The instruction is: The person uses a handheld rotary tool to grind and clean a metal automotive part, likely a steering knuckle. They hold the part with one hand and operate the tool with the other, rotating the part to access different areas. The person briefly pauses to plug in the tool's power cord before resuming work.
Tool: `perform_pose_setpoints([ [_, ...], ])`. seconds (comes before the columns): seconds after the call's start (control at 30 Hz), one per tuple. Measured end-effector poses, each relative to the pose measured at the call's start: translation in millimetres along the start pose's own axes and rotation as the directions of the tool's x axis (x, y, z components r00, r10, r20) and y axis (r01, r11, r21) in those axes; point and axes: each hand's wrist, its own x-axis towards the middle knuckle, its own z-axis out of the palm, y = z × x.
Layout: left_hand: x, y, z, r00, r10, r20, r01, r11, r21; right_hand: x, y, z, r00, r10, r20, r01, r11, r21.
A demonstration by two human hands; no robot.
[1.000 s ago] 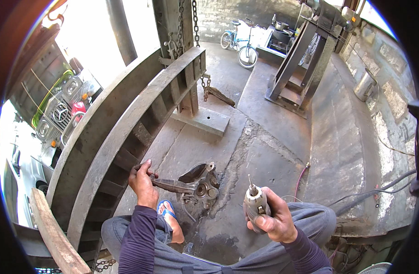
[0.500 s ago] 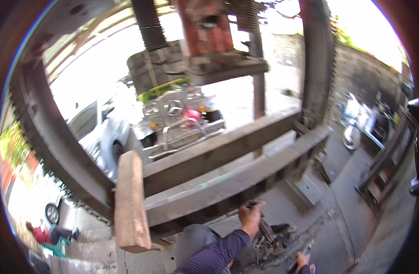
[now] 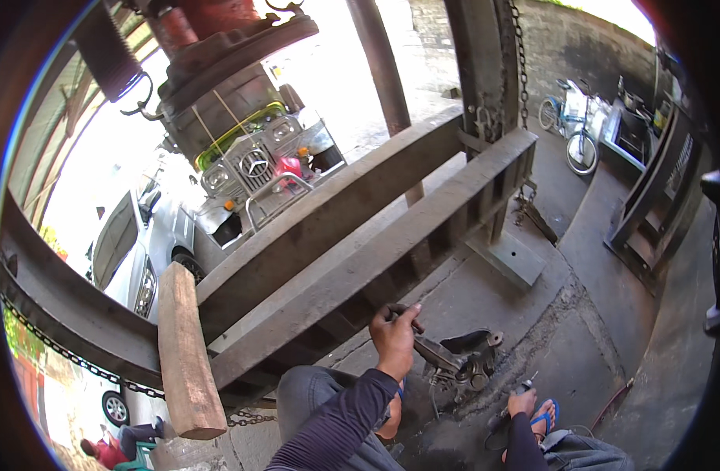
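Observation:
My left hand (image 3: 394, 342) is closed round one end of a dark, greasy metal suspension arm (image 3: 438, 355) low over the concrete floor. Its far end carries round joints and a forked bracket. To the right of it, my right hand (image 3: 522, 402) is closed on a dark hand tool (image 3: 499, 421) with a short, bright metal tip by the thumb. The fingers and body hide most of this tool, so its kind is unclear. The tool and the suspension arm are apart.
The steel press frame's crossbeams (image 3: 376, 255) stand ahead, with a wooden block (image 3: 189, 353) across their left end. A chain (image 3: 522, 67) hangs from the right post. Beyond are parked vehicles and a bicycle (image 3: 580, 145). A seated person (image 3: 113, 451) is far left.
My view has turned, so the frame and floor appear farther left and higher, with less blur. More of my right arm shows. My left hand stays on the suspension arm.

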Motion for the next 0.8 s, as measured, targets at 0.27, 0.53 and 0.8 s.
perform_pose_setpoints([
  [0.27,-2,3,-5,0.99,0.083,0.116,-0.079,0.996,-0.037,-40,-130,-62,0.91,-0.388,-0.148,0.415,0.846,0.334],
  [0.53,-21,6,11,0.997,-0.004,0.074,0.024,0.962,-0.272,-174,-221,-107,0.49,-0.869,-0.074,0.813,0.424,0.4],
  [0.8,-49,14,27,0.985,0.146,0.095,-0.159,0.975,0.152,-161,-237,-94,0.464,-0.881,-0.089,0.853,0.418,0.311],
])
